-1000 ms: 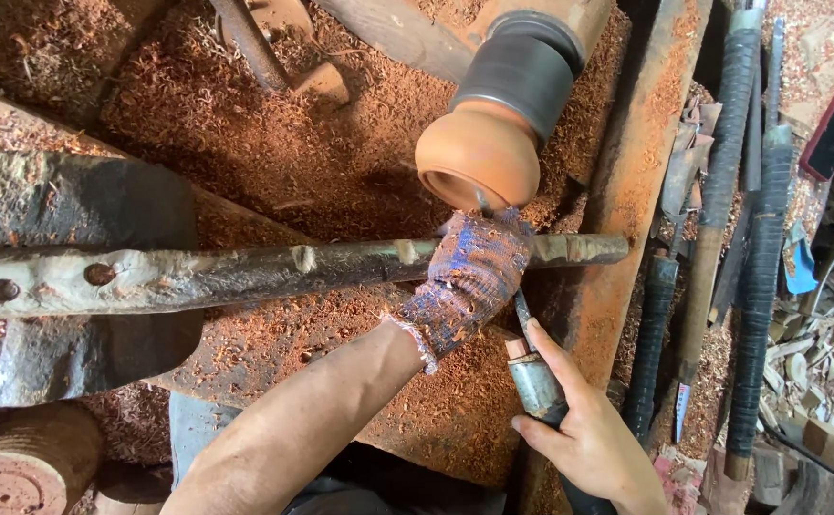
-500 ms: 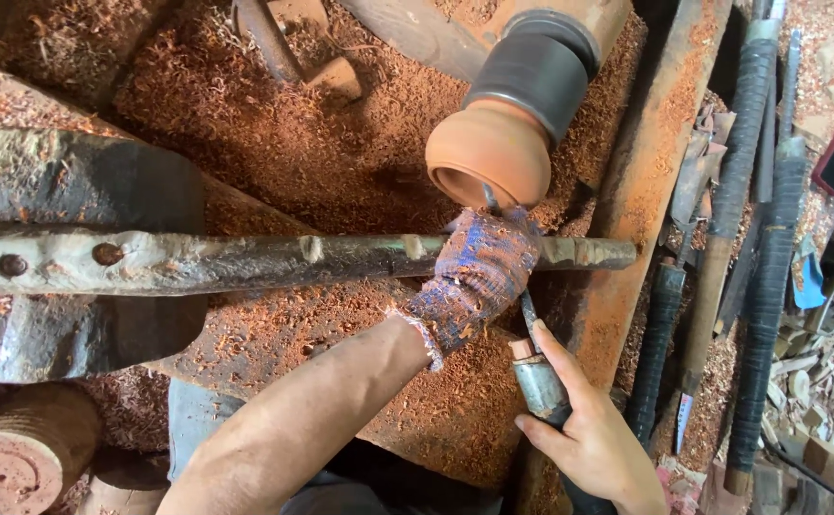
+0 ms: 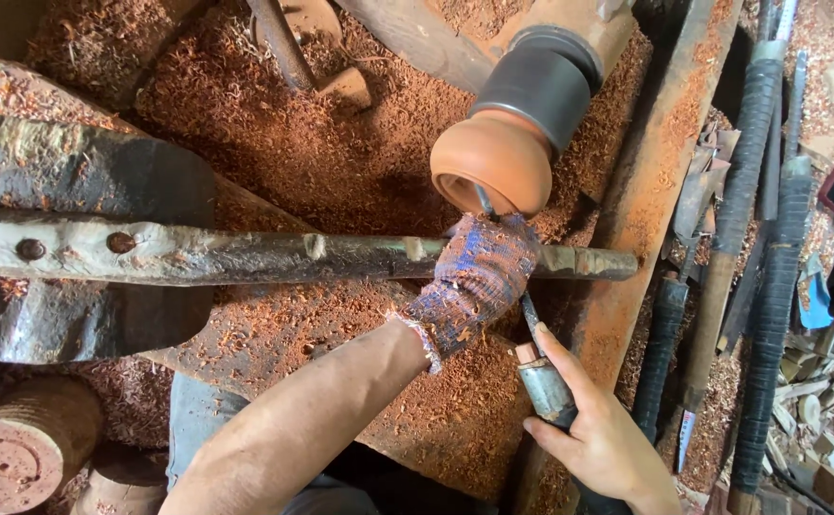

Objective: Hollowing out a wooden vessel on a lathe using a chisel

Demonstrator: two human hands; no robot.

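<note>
Now | 2 hands: left hand [image 3: 474, 277], right hand [image 3: 600, 441] | 1 chisel [image 3: 543, 377] | 1 bowl [image 3: 493, 164]

left hand [image 3: 474, 281] on rest bar [image 3: 245, 256] | right hand [image 3: 598, 439] grips chisel [image 3: 541, 377] | bowl [image 3: 493, 162]

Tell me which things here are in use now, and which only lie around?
In use: wooden bowl, chisel, metal bar, left hand, right hand.
Lying about: wrapped tools, round log, wood shavings.
</note>
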